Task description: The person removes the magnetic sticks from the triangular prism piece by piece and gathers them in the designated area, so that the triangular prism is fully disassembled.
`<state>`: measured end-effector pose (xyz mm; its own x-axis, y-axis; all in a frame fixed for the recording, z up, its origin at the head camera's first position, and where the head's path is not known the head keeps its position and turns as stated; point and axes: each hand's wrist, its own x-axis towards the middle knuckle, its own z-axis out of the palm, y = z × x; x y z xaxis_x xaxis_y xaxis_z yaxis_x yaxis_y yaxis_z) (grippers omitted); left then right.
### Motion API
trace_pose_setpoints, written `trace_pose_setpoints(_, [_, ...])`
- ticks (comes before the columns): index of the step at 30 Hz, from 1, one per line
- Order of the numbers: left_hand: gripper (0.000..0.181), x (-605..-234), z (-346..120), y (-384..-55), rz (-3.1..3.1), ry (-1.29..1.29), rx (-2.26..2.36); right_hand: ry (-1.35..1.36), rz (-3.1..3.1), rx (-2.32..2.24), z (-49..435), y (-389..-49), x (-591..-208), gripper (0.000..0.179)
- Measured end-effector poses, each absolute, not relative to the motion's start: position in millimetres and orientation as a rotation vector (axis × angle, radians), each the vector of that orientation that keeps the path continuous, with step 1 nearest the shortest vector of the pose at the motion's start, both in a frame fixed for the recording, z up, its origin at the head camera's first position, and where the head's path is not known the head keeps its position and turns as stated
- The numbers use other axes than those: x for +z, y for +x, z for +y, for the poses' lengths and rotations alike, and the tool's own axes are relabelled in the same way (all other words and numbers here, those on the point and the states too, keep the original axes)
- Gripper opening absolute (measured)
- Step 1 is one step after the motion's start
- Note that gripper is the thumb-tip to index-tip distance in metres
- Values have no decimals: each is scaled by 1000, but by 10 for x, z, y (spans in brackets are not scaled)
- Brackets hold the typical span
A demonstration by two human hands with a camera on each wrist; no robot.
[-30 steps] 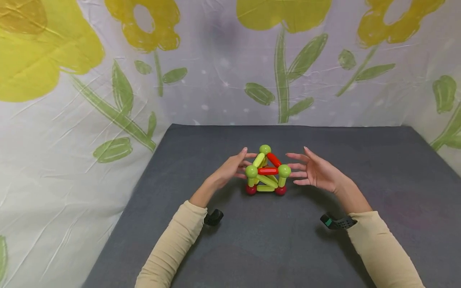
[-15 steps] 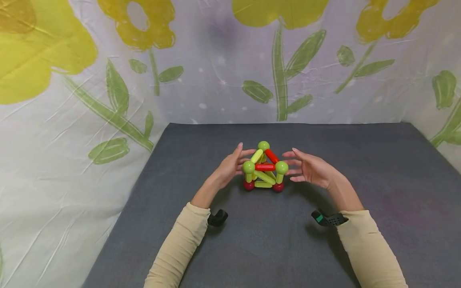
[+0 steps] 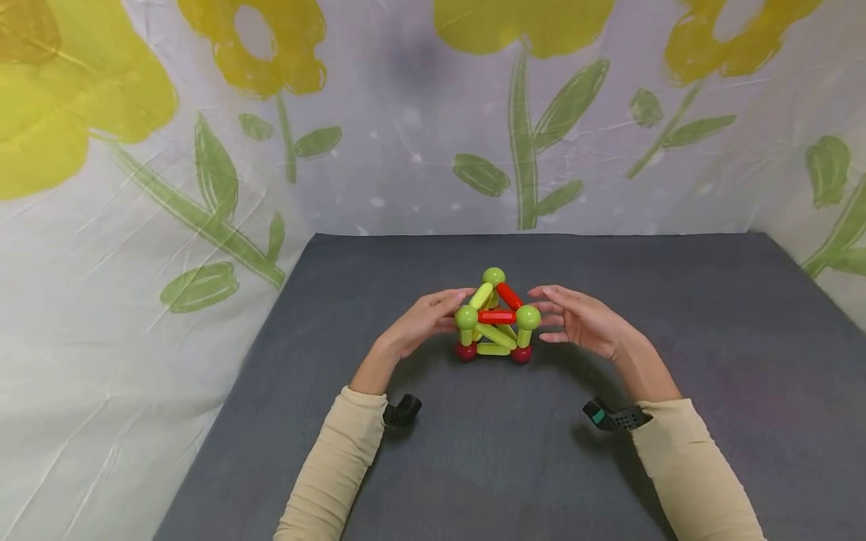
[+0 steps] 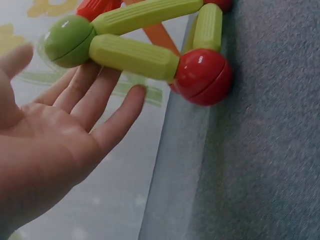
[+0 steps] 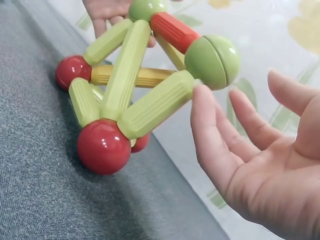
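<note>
Basically, a small frame built of ribbed green and red plastic rods joined by glossy green and red balls (image 3: 497, 319) stood at the centre of the head frame, on the dark grey felt-covered table (image 3: 676, 315), resting on its red balls so the upper green balls stood clear for the hands. The left hand (image 3: 422, 323) sat just left of it, the right hand (image 3: 582, 324) just right, palms turned inward as if to cage it from both sides. In the left wrist view, left hand fingers (image 4: 102, 102) were straight and spread apart, lying under a green ball (image 4: 67, 40) and rod at upper left; whether they touched or were just beside was hard to tell. In the right wrist view, right hand fingers (image 5: 212, 135) were also apart and only lightly bent, one tip at or just beside the end of a green rod (image 5: 157, 105) below a green ball (image 5: 212, 60). Neither hand gripped anything. Cream long sleeves (image 3: 338, 466) covered both forearms, with black wrist mounts (image 3: 612, 415) low in the head frame. A white cloth printed with yellow flowers and green leaves (image 3: 203, 150) hung behind and to both sides.
</note>
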<state>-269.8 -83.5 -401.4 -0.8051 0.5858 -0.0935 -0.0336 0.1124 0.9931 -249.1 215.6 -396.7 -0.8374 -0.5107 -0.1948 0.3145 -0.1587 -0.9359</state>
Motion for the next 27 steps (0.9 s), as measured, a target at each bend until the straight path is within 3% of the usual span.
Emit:
trace_pose_setpoints(8, [55,-4034,-895,-2681,1923,685,1710,-260,1697,-1964,2164,-2494,-3974,23])
trace_pose_setpoints(18, [57,-4034,-855,-2667,2000,674,1711,-418,2024,-1775,2086,-2450,-3908,52])
trace_pose_setpoints(27, [57,-4050,-826,-2667,2008,694,1700,-538,2279,-1669,2012,-2412,-3879,40])
